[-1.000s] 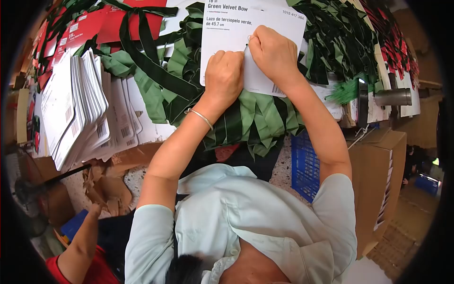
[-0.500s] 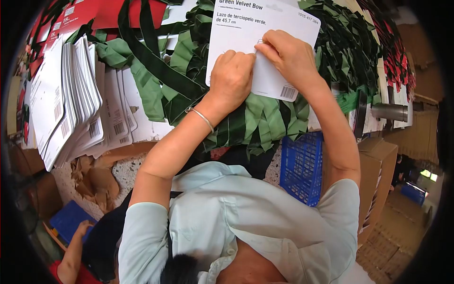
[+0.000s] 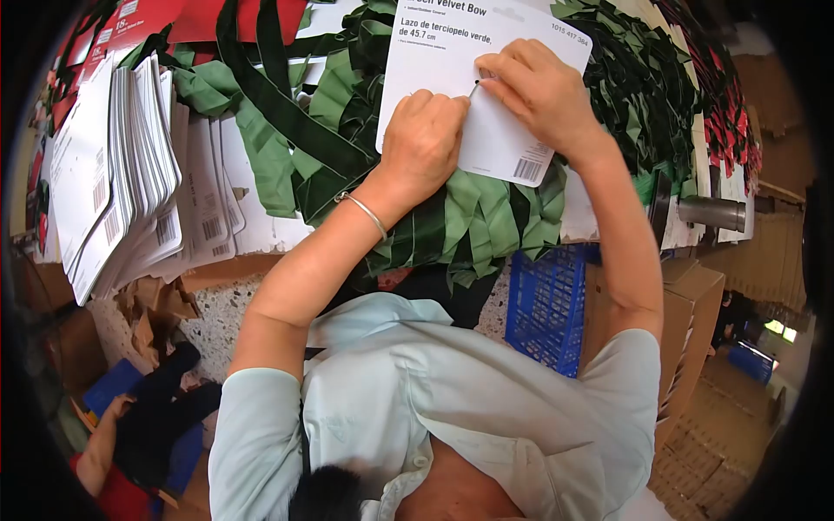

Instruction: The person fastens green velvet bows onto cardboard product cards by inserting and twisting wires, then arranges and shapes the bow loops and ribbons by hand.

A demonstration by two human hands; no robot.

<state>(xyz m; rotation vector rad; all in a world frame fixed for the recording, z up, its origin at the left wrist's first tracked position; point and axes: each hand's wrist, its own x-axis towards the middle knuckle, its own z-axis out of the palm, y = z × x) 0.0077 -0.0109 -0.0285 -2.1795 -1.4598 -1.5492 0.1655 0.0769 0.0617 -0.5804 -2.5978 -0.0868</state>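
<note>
A white printed card (image 3: 434,61) labelled Green Velvet Bow lies face up over a heap of green velvet ribbon (image 3: 486,217). My left hand (image 3: 423,139) is closed at the card's left part, its fingertips pinching one end of a thin dark tie. My right hand (image 3: 540,97) is pinched at the card's middle, thumb and forefinger close to the tie's other end. What lies between the right fingertips is too small to make out. Left of the heap leans a thick stack of white cards (image 3: 130,165).
Red cards (image 3: 143,30) lie at the upper left, more green ribbon (image 3: 638,95) at the right. A metal cylinder (image 3: 712,213) sits at the table's right edge. Below are a blue crate (image 3: 546,304) and a cardboard box (image 3: 695,304). Another person's arm (image 3: 100,443) shows lower left.
The card and both hands have shifted slightly right in view. My right fingers have drawn up a little from the card's middle. The other person's arm and legs have moved at lower left.
</note>
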